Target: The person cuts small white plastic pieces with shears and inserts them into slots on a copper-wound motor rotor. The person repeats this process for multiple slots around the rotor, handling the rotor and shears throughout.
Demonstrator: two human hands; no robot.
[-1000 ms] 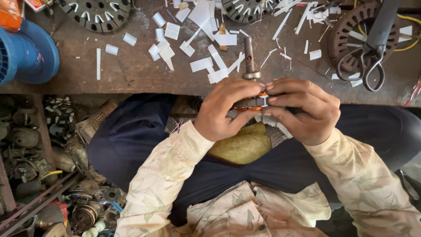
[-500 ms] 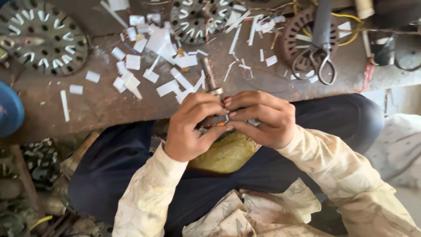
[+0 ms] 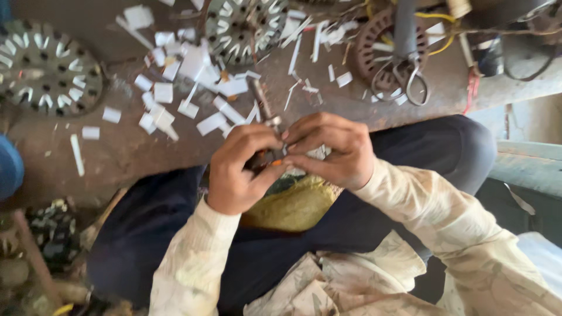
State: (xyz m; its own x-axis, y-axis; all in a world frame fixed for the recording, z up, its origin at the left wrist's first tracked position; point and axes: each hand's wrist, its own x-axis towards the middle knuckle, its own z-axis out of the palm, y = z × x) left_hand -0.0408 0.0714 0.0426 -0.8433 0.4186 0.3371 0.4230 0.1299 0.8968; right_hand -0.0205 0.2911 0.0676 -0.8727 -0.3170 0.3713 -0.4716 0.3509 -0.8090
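Pinching a small part (image 3: pixel 274 159) between left hand (image 3: pixel 237 175) and right hand (image 3: pixel 335 151), both closed tight. Probably insulating it. Calls for steady fingertips. Spare slips (image 3: pixel 164 92) at eleven o'clock.

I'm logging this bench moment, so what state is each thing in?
Left hand: closed on the small part.
Right hand: fingers pinching the same part.
Small metal part with orange tip: held between both hands.
White paper strips: scattered loose.
Round slotted metal stator disc: lying flat.
Metal scissors: lying, untouched.
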